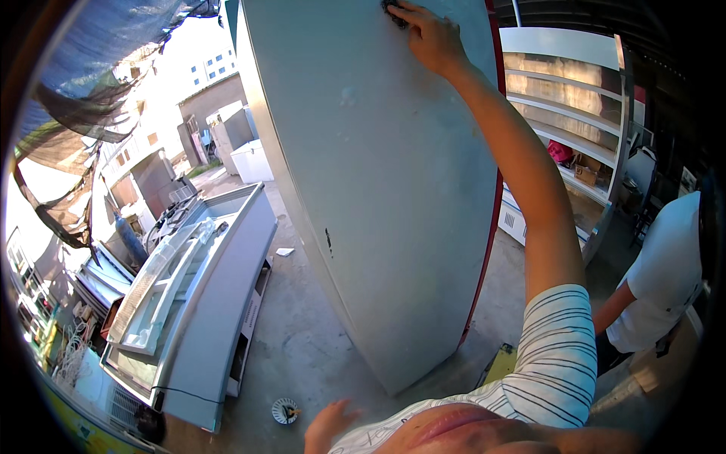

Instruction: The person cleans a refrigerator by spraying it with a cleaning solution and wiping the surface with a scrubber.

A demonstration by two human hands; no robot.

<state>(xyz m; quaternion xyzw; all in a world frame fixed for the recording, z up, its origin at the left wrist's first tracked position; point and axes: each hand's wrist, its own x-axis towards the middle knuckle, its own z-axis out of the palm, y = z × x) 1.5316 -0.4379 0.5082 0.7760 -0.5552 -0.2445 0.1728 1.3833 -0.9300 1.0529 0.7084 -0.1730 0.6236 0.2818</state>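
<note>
A tall pale-grey metal cabinet panel [374, 187] with a red edge strip stands upright before me. High on it, my right hand [434, 37] presses a dark scouring pad [395, 14] against the surface, the arm stretched far up. Faint whitish smears and a small dark chip mark show on the panel. My left hand [333, 423] hangs low near my body, slightly blurred, with its fingers apart and nothing seen in it. On the floor just left of that hand is a round striped dish [285, 411] with a small brownish thing inside.
A long chest display freezer [210, 335] with loose clear parts on top lies at left. A shelved display cabinet [567, 122] stands behind at right. A person in a white shirt [663, 278] is close at my right. A yellow object [502, 363] rests near the panel's base.
</note>
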